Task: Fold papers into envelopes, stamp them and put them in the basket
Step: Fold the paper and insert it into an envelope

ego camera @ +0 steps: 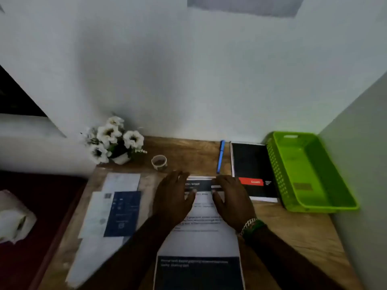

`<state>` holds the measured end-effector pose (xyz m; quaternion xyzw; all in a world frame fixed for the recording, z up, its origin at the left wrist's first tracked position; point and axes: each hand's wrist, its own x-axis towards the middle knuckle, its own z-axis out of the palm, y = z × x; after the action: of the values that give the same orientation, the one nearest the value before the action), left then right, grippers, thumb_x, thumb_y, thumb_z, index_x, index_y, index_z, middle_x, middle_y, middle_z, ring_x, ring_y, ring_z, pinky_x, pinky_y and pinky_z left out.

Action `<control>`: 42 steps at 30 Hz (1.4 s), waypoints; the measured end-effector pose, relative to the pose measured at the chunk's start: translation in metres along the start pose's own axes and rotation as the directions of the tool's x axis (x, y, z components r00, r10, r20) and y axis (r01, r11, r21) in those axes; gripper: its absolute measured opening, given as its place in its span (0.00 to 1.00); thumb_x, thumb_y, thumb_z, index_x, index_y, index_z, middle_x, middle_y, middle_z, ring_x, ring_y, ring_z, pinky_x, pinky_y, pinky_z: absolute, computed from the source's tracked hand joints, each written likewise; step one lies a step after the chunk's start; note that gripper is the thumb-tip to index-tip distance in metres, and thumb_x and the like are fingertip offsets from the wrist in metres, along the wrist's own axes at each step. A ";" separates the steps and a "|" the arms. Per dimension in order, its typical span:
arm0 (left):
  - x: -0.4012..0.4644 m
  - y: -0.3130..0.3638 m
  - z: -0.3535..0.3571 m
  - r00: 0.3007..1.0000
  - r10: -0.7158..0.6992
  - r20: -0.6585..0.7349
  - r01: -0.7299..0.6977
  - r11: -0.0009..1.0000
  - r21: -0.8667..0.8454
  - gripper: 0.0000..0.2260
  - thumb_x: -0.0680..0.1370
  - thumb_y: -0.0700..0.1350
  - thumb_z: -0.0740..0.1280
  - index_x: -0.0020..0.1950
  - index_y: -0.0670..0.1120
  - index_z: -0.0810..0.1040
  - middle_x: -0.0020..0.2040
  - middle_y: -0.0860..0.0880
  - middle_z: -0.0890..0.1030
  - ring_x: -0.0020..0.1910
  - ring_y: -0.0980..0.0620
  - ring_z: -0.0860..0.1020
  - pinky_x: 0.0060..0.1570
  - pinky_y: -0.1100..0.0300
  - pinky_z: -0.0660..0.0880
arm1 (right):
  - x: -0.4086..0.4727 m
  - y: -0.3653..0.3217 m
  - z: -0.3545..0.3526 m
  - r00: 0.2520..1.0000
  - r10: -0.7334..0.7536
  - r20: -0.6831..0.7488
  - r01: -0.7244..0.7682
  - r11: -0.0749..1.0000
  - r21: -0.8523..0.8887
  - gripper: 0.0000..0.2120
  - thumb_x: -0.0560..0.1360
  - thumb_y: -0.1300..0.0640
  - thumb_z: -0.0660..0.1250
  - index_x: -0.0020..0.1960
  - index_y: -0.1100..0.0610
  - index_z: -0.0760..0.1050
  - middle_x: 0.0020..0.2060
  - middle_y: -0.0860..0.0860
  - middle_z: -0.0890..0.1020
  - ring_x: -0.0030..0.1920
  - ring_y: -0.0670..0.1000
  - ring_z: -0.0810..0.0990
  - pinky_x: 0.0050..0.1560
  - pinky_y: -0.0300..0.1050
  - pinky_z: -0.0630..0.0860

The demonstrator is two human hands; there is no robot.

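A wooden tabletop (293, 233) seen from above. Both hands lie flat with fingers extended, grasping nothing: left hand (172, 200) and right hand (233, 200) press the far end of a printed paper (201, 237) at the middle of the near edge. A green basket (310, 172) sits in the far right corner. More papers (117, 210) lie along the left edge.
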<state>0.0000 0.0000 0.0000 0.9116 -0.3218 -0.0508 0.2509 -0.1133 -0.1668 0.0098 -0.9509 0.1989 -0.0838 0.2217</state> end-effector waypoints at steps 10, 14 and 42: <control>-0.009 -0.044 0.044 0.985 0.111 -0.129 -0.115 0.993 -0.021 0.25 0.78 0.62 0.61 0.74 0.54 0.72 0.74 0.52 0.72 0.73 0.52 0.68 0.71 0.58 0.60 | -0.011 0.030 0.055 0.968 -0.153 -0.202 0.157 0.988 0.006 0.14 0.79 0.47 0.65 0.63 0.46 0.76 0.59 0.42 0.80 0.61 0.48 0.77 0.59 0.52 0.72; -0.008 -0.052 0.043 0.974 0.164 -0.155 -0.176 0.983 -0.060 0.24 0.80 0.61 0.62 0.74 0.55 0.71 0.73 0.53 0.72 0.72 0.53 0.69 0.71 0.56 0.65 | -0.020 0.039 0.053 0.949 -0.168 -0.265 0.197 0.977 0.086 0.14 0.77 0.47 0.67 0.62 0.47 0.78 0.57 0.40 0.82 0.60 0.46 0.79 0.62 0.55 0.75; -0.012 -0.066 0.013 0.985 0.172 0.019 -0.172 0.985 0.007 0.43 0.68 0.70 0.72 0.79 0.59 0.63 0.76 0.56 0.71 0.72 0.54 0.72 0.70 0.50 0.72 | -0.011 0.064 0.033 0.966 -0.120 -0.228 0.122 0.993 -0.005 0.29 0.73 0.46 0.73 0.72 0.47 0.70 0.60 0.53 0.81 0.64 0.56 0.77 0.63 0.54 0.73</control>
<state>0.0243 0.0457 -0.0449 0.8811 -0.4016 -0.0357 0.2474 -0.1364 -0.2019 -0.0497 -0.9443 0.1643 -0.2067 0.1963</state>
